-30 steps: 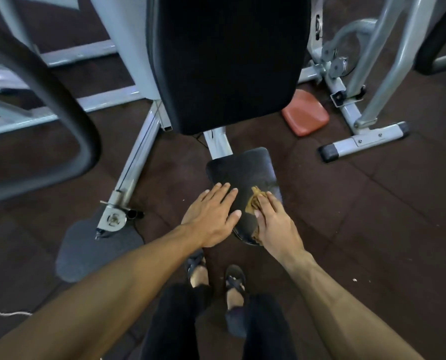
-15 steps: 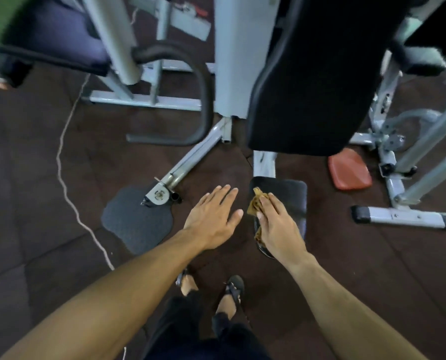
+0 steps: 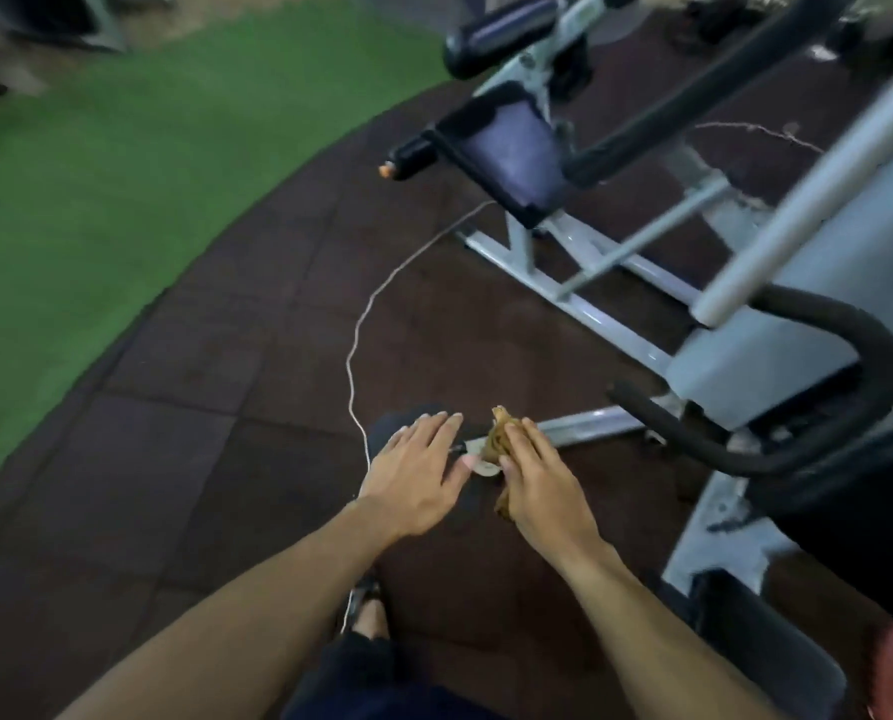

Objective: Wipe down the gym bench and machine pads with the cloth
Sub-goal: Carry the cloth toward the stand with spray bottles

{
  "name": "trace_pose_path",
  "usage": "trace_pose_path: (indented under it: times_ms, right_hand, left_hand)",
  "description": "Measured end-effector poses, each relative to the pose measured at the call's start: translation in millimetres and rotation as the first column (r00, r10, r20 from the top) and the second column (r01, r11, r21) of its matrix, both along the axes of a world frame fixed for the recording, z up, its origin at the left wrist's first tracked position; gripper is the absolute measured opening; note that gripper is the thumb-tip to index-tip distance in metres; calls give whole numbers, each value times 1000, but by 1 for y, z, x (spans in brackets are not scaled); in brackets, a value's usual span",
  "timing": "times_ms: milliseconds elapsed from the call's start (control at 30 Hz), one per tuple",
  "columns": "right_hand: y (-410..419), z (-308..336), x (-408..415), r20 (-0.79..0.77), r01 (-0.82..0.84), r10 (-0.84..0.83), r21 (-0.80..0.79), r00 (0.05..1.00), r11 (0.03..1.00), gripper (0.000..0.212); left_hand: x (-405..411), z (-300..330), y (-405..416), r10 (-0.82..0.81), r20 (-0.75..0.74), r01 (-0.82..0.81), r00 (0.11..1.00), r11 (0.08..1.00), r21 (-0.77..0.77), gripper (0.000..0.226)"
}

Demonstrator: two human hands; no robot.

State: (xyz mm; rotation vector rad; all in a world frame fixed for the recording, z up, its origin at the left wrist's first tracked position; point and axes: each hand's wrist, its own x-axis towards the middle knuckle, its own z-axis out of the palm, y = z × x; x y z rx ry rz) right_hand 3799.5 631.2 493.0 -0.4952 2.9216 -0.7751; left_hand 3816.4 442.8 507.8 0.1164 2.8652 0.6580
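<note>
A person's 2 hands reach out over dark rubber flooring; the right hand [image 3: 540, 483] grips a crumpled brown cloth [image 3: 499, 438], bunched ready for wiping; the left hand [image 3: 413, 472] is spread flat and empty; a padded machine seat [image 3: 512, 158] stands well ahead, probably next.

the light was dim and even, with soft shadows. motion blur smeared the whole view, heaviest on the padded seat [image 3: 512, 158] and the green turf [image 3: 96, 189] left of it. lines bowed outward toward the edges around that seat.
</note>
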Motion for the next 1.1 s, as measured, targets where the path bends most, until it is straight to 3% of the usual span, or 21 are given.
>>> trace_pose_path:
  times_ms: [100, 267, 667, 900, 1100]
  right_hand:
    - [-73, 3, -40, -47, -97, 97, -2, 994, 995, 41]
    - [-157, 9, -97, 17, -173, 173, 11, 985, 985, 44]
    - [-271, -14, -300, 66, -317, 317, -11, 946, 948, 43]
    - [-326, 2, -430, 63, -398, 401, -62, 914, 915, 44]
    - [-379, 7, -527, 89, -429, 434, -77, 896, 900, 44]
  left_hand:
    - [-13, -1, -74, 113, 14, -112, 994, 994, -10, 62]
    - [-48, 0, -155, 207, 4, -207, 978, 978, -39, 66]
    - [-230, -13, -255, 333, -8, -333, 943, 941, -54, 61]
    - [-345, 6, -302, 476, -11, -476, 879, 879, -27, 61]
    - [-434, 13, -347, 499, 8, -499, 867, 867, -16, 61]
